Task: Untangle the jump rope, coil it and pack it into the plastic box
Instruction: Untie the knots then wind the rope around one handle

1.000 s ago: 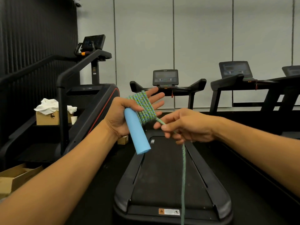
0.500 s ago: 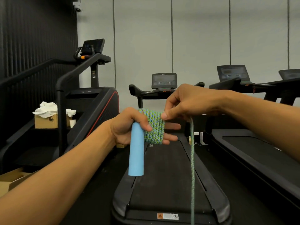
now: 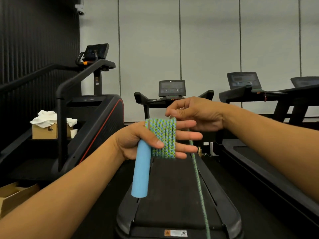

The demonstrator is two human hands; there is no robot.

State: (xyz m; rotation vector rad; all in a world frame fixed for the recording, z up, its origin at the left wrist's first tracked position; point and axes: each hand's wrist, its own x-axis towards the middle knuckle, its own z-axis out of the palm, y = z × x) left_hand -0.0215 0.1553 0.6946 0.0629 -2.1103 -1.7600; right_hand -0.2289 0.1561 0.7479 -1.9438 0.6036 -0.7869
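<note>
The green and blue braided jump rope (image 3: pixel 163 138) is wound in several turns around the flat fingers of my left hand (image 3: pixel 136 141). That hand's thumb pins the rope's light blue foam handle (image 3: pixel 141 171), which points down. My right hand (image 3: pixel 195 114) sits just above and behind the coil, pinching the free strand at the coil's top right edge. From there the loose strand (image 3: pixel 198 180) hangs down and runs off the bottom of the view. No plastic box is in sight.
A black treadmill (image 3: pixel 174 200) lies directly below my hands, with another treadmill (image 3: pixel 259 169) at right. A stair-climber machine (image 3: pixel 89 118) stands at left, holding a cardboard box with white cloth (image 3: pixel 44 128) and a paper cup (image 3: pixel 73 133). An open cardboard box (image 3: pixel 10 197) sits at lower left.
My right hand circled up from below the coil to above it, laying another turn over my left fingers. The handle swung from tilted to pointing straight down.
</note>
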